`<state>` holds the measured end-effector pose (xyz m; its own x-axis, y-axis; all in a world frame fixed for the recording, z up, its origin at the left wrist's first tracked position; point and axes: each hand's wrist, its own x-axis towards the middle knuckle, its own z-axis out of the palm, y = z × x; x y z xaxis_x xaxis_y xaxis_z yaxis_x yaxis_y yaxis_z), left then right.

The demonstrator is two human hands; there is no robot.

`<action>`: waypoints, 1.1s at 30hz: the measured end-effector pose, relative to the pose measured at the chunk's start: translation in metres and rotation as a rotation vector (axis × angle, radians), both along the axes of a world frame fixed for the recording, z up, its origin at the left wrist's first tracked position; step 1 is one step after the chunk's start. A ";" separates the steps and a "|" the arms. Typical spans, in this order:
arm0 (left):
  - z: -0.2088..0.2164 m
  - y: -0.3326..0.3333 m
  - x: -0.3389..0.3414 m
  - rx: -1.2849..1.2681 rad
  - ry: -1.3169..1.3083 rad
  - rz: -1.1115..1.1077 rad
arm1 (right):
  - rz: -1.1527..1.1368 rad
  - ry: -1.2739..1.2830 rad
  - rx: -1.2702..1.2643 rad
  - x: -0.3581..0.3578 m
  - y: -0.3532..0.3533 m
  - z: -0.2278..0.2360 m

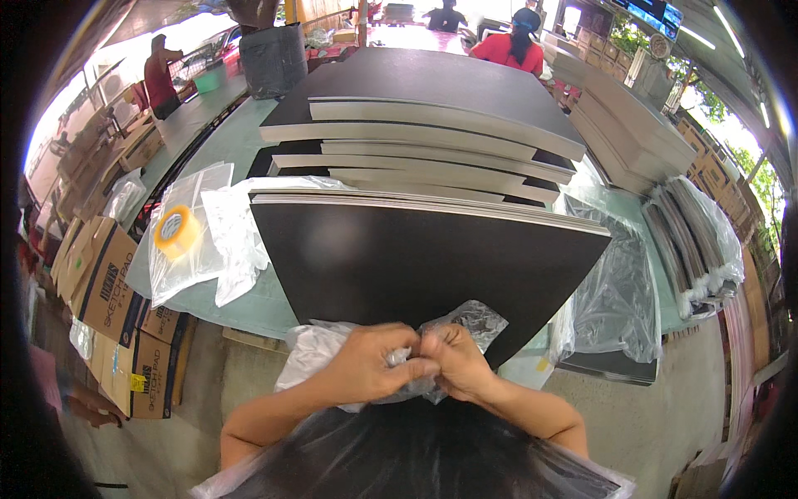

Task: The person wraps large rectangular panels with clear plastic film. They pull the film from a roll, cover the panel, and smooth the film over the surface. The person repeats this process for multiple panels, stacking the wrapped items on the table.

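My left hand and my right hand meet at the lower middle, fingers closed in a pinch on a crumpled clear plastic bag. The exact spot between the fingertips is partly hidden. Just beyond them, a set of black boards with pale edges leans upright, its broad face toward me. White, bunched plastic hangs beside my left wrist. Below my forearms spreads a dark surface under clear film; I cannot tell what it is.
Tall stacks of black boards fill the table's middle. Tape lies on clear bags at left, above cartons. On the right are film-covered boards, a wrapped bundle and pale boards. Several people are farther back.
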<state>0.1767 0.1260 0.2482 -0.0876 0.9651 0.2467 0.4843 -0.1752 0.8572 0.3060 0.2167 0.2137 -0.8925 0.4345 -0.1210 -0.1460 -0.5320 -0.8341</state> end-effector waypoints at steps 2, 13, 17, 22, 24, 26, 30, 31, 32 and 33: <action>-0.012 -0.006 -0.008 -0.065 -0.058 0.045 | -0.041 0.043 -0.112 0.001 0.002 0.003; 0.006 -0.047 -0.062 -0.129 0.095 0.168 | 0.132 0.024 0.898 0.015 0.016 0.022; 0.007 -0.023 -0.031 -0.127 0.099 -0.083 | 0.078 -0.066 0.759 -0.006 0.007 0.011; -0.007 -0.026 -0.043 -0.061 0.114 -0.007 | 0.108 -0.104 0.455 0.003 0.013 0.005; -0.020 -0.038 -0.067 -0.023 0.188 0.142 | 0.002 -0.036 0.370 0.013 0.020 0.003; -0.031 -0.061 -0.110 -0.139 0.346 0.476 | -0.025 -0.006 0.318 0.030 0.033 -0.002; 0.018 -0.070 -0.127 0.186 0.285 1.014 | -0.044 0.000 0.288 0.034 0.034 0.003; 0.041 -0.057 -0.085 0.263 0.162 0.939 | -0.007 -0.029 0.339 0.026 0.028 0.006; 0.039 -0.055 -0.048 0.390 -0.155 0.435 | 0.058 -0.067 0.396 0.020 0.021 0.012; 0.027 -0.049 -0.028 0.366 0.271 0.237 | 0.110 -0.058 0.349 0.016 0.013 0.021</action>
<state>0.1483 0.0774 0.2749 -0.1794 0.7726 0.6091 0.7435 -0.2989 0.5982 0.3219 0.2298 0.2345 -0.9321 0.3606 -0.0336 -0.0514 -0.2236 -0.9733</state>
